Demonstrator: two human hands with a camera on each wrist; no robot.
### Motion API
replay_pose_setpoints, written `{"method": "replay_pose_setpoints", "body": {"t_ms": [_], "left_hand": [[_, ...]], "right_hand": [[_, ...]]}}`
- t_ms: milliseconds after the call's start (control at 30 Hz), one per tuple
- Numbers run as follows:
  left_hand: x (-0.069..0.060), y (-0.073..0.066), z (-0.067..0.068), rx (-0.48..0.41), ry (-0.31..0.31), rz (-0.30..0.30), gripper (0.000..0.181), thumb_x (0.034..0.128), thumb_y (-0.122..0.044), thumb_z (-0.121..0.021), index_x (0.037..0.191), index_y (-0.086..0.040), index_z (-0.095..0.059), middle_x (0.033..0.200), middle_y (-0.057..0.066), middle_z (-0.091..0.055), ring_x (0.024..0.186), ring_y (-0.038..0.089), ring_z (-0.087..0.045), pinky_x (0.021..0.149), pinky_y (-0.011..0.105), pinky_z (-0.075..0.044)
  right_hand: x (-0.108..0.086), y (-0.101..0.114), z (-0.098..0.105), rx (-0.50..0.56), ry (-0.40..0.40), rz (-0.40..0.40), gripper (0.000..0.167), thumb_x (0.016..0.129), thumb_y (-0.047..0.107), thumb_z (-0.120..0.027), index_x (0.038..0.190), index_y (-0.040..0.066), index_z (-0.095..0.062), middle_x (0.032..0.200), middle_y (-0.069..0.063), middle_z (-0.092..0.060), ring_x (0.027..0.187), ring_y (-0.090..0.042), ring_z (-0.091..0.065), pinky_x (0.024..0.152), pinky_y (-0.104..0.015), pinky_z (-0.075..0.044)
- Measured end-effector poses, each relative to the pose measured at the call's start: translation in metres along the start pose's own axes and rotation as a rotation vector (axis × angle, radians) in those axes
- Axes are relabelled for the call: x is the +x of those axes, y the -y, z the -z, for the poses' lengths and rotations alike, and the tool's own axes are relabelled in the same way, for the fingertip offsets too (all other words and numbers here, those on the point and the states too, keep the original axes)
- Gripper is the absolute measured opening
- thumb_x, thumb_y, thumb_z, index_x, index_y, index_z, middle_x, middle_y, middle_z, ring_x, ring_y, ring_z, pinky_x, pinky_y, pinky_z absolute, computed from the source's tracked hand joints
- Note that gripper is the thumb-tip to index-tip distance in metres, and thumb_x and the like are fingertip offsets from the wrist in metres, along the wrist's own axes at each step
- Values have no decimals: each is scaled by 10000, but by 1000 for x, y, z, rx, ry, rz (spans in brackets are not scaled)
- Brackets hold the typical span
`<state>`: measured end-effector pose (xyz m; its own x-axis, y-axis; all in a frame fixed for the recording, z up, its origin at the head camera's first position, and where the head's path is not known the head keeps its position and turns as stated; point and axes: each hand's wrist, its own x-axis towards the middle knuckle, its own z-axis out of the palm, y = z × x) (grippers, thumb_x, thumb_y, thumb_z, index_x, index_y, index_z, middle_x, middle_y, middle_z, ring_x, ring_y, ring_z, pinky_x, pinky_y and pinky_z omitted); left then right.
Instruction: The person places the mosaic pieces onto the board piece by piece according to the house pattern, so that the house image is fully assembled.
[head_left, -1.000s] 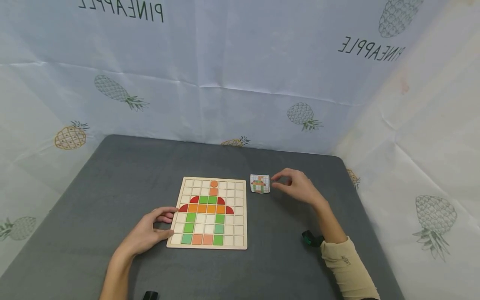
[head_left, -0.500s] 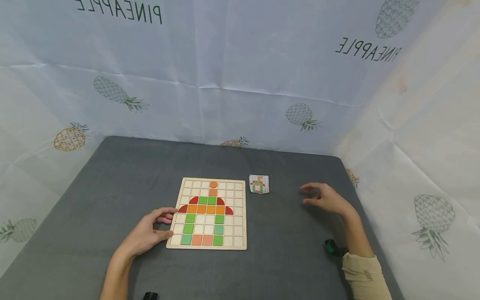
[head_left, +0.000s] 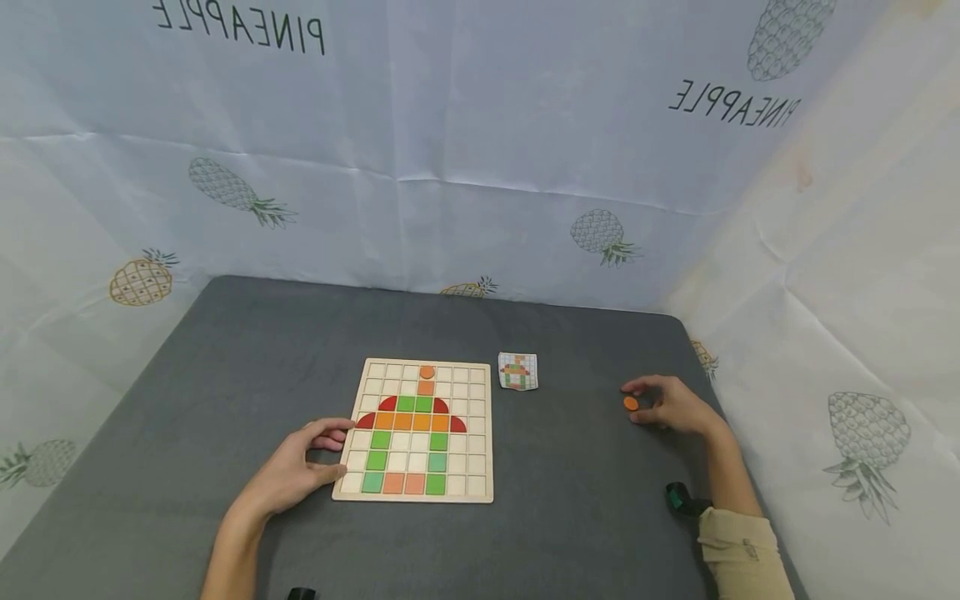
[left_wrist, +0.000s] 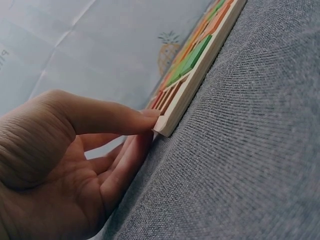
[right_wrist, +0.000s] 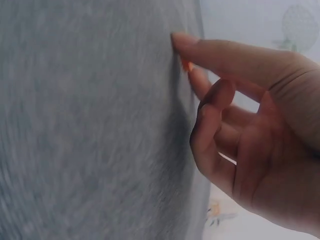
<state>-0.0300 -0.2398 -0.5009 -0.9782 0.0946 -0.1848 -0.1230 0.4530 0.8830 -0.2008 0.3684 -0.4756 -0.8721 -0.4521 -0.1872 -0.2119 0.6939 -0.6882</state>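
Observation:
An orange disc (head_left: 631, 403) sits between the thumb and index fingertip of my right hand (head_left: 671, 405), which pinches it low over the right side of the table. In the right wrist view, only a sliver of the orange disc (right_wrist: 186, 65) shows. My left hand (head_left: 285, 467) rests against the left edge of a wooden grid board (head_left: 480, 467), with thumb and index finger apart along that edge. In the left wrist view, the thumb touches the corner of the board (left_wrist: 172, 117). Red, orange, pink and green tiles (head_left: 405, 421) form a figure on the board, topped by another orange disc (head_left: 427, 372).
A small pattern card (head_left: 518, 372) lies just right of the board's far corner. The grey table (head_left: 555, 517) backs onto a pale curtain (head_left: 480, 125) printed with pineapples. Black bands (head_left: 684, 500) are worn near the wrists.
My right hand has moved away from the pattern card to the right and slightly nearer, and an orange disc now shows between its fingers. My left hand stays at the board's edge.

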Motion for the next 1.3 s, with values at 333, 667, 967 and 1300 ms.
{"method": "replay_pose_setpoints", "body": {"t_ms": [333, 667, 967, 1300], "left_hand": [[-2, 0, 0, 0, -7, -1, 639, 878, 12, -836, 1468, 13, -591, 1325, 191, -619, 1190, 288, -587, 815, 240, -600], [-2, -1, 0, -9, 2, 6, 634, 882, 9, -833, 1467, 18, -589, 1329, 195, -611, 1165, 250, -581, 818, 241, -604], [-2, -1, -1, 3, -7, 9, 637, 887, 2, -836, 1472, 12, -587, 1330, 188, -617, 1187, 286, -582, 816, 238, -593], [0, 1, -1, 0, -11, -3, 637, 878, 10, -831, 1470, 0, -595, 1320, 183, -623, 1170, 258, -586, 823, 238, -598]], "right_hand": [[2, -8, -1, -22, -49, 2, 284, 940, 148, -851, 1182, 17, -778, 1052, -148, -721, 546, -36, -498, 548, -285, -532], [8, 15, -11, -91, -83, 53, 219, 997, 254, -807, 1139, 88, -785, 1013, -64, -778, 653, -39, -558, 619, -250, -481], [39, 73, -34, -86, -92, 240, 241, 1006, 188, -790, 1219, 83, -752, 1138, -130, -760, 565, -34, -456, 544, -257, -440], [81, 129, -69, -109, -75, 312, 279, 1013, 181, -779, 1267, 67, -752, 1185, -148, -745, 595, -51, -488, 554, -256, -450]]}}
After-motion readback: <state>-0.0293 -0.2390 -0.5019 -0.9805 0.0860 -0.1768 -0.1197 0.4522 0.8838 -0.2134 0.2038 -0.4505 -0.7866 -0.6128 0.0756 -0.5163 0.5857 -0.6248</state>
